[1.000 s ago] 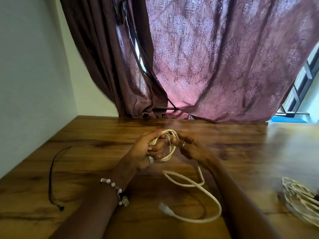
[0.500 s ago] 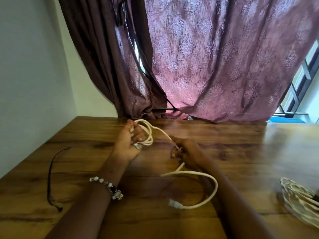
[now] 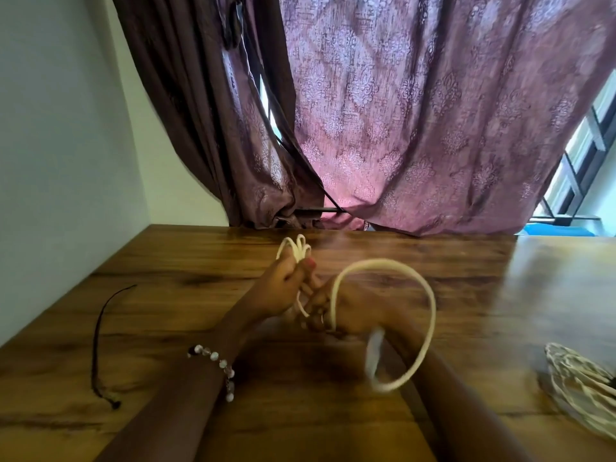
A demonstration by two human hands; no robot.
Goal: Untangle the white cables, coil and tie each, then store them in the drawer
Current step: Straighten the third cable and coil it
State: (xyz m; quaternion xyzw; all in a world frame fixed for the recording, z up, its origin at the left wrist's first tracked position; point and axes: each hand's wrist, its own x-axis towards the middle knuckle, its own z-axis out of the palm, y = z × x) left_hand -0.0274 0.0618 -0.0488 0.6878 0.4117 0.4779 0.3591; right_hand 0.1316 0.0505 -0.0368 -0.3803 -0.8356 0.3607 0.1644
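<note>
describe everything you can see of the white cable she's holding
The white cable is a smooth, round, off-white cord, partly coiled. The left hand grips a bunch of small loops that stick up above its fingers. From there the cord runs to the right hand, which holds it, then swings out in one big open loop raised above the wooden table. Its free end, a blurred connector, hangs over the right wrist.

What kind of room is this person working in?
Probably a room in a home: a wooden table pushed against a plain wall, with patterned purple curtains drawn over a barred window.
</note>
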